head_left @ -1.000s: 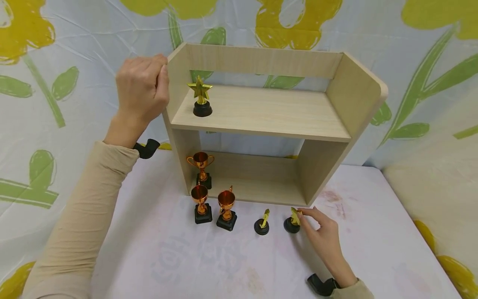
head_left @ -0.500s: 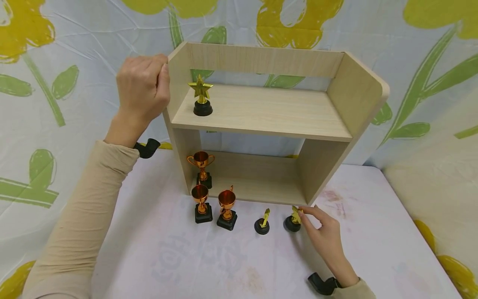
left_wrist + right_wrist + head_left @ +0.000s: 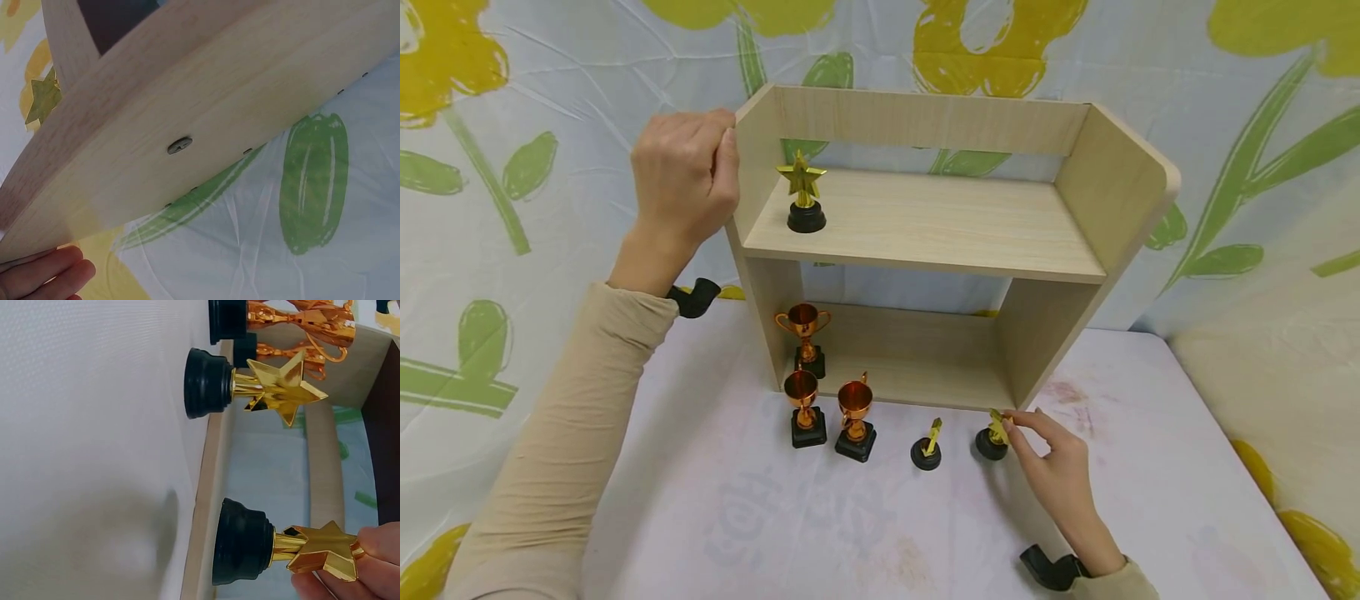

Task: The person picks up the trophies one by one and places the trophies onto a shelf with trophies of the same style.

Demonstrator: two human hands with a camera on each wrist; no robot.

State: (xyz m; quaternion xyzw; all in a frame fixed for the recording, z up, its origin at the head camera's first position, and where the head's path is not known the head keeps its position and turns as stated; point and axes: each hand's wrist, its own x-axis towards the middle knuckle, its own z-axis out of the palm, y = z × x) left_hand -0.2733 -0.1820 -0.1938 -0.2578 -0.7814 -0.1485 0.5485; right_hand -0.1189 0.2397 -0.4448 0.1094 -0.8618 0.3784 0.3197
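Note:
My right hand (image 3: 1052,467) pinches a gold star trophy (image 3: 997,427) by its star. In the right wrist view this trophy's black base (image 3: 244,544) stands off the white cloth, its shadow lying apart from it. A second star trophy (image 3: 929,450) stands upright to its left on the table. My left hand (image 3: 685,179) grips the upper left side panel of a pale wooden shelf (image 3: 925,217); in the left wrist view its fingers (image 3: 44,275) lie against the panel's edge. Another star trophy (image 3: 806,196) stands on the upper board, at the left end.
Two bronze cup trophies (image 3: 854,417) stand on the white-covered table (image 3: 775,533) before the shelf's left part. A third bronze cup (image 3: 805,333) is inside the lower compartment, at its left wall. A flower-printed cloth (image 3: 572,67) hangs behind the shelf.
The right hand has shifted slightly right and away from me, and the pinched star trophy has moved with it. The left hand and the shelf have stayed in place.

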